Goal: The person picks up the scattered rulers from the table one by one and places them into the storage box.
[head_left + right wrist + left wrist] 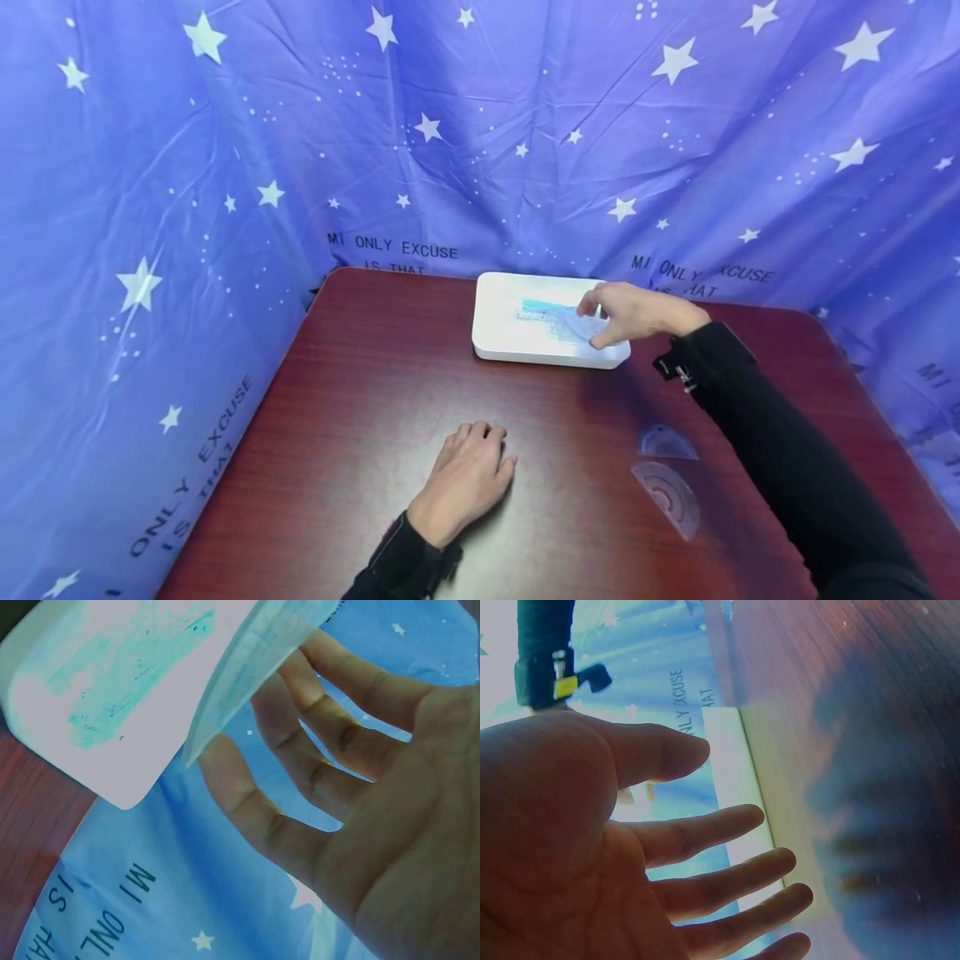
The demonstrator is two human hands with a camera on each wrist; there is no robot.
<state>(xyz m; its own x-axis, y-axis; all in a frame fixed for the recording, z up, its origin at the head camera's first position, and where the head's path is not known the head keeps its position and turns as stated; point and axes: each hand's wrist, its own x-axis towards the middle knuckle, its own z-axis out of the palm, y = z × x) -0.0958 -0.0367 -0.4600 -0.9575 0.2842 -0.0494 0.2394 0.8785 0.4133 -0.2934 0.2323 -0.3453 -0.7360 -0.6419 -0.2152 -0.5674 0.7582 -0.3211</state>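
My right hand [626, 315] is over the right end of a white rectangular box [498, 321] at the table's far side. Its fingers and thumb pinch the edge of a clear, curved plastic protractor [251, 671], which overlaps the box top in the head view. Bluish patches [142, 682] show on the white surface. The left hand [467, 475] is held low over the table's near middle, palm down, fingers spread and holding nothing; the left wrist view shows its palm [540, 795] and straight fingers.
Two clear protractors, one bluish [666, 443] and one pale [670, 497], lie on the dark red wooden table [360, 400], left of the right forearm. A blue curtain [480, 167] with white stars hangs behind and along both sides.
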